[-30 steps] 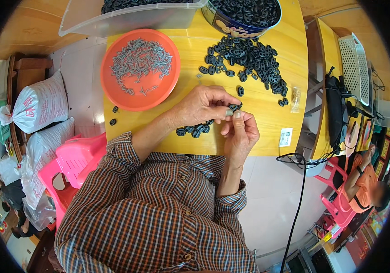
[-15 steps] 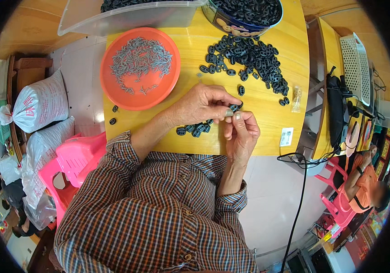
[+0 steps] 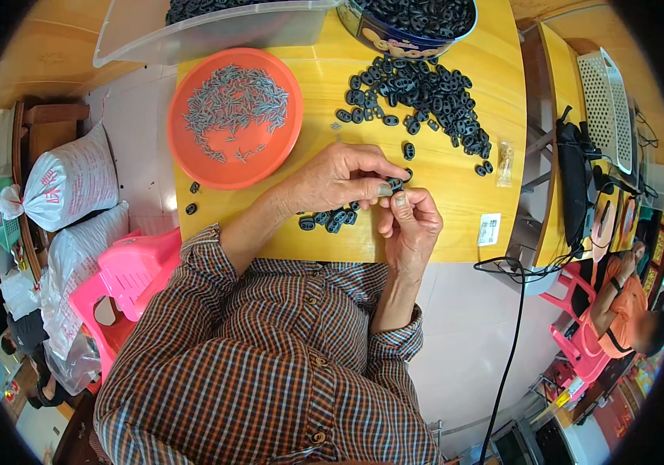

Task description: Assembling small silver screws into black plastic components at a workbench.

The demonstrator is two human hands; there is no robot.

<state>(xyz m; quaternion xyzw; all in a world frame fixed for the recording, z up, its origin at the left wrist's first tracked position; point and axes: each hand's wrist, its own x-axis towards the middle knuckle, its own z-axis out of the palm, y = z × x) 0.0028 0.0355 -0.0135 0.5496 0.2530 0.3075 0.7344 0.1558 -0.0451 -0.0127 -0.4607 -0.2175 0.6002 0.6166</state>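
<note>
Between both hands, above the yellow table, is a small black cord lock [image 3: 395,184] with two holes. Thumb and forefinger of my left hand [image 3: 343,178] pinch it from the left. From the right, the fingertips of my right hand [image 3: 413,226] close against the same piece, partly hiding it. Under my left wrist and fingers lies a small group of black cord locks [image 3: 333,220]. A large heap of similar black pieces [image 3: 444,101] spreads beyond my hands. An orange plate [image 3: 184,147] on the left holds many small grey metal springs [image 3: 235,101].
A clear plastic bin [image 3: 270,43] and a round blue tin [image 3: 401,43], both with black parts, stand at the far side. A small clear packet [image 3: 505,164] and a white label [image 3: 489,229] lie right. Pink chair [image 3: 134,271] at left; a seated person [image 3: 619,310] at far right.
My hands stay together on the cord lock; the fingers have shifted only slightly. The whole view has moved a little.
</note>
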